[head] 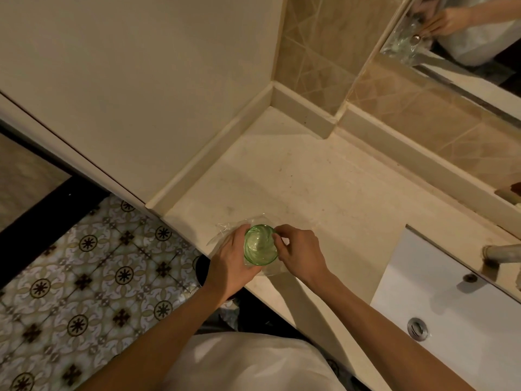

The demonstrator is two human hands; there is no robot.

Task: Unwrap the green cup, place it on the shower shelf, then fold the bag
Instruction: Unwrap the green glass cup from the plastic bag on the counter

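A green glass cup (260,244) stands upright near the front edge of the cream counter (296,176), its open mouth facing up. Clear plastic bag (225,231) lies crumpled around and under it. My left hand (231,261) wraps the cup's left side over the plastic. My right hand (298,249) pinches the plastic at the cup's right rim with thumb and forefinger. The part of the bag under my hands is hidden.
A white sink (451,311) with a drain (417,328) and metal tap (501,253) lies to the right. A mirror (465,38) hangs above the tiled back wall. Patterned floor tiles (84,263) lie left of the counter, and a cream wall panel borders it.
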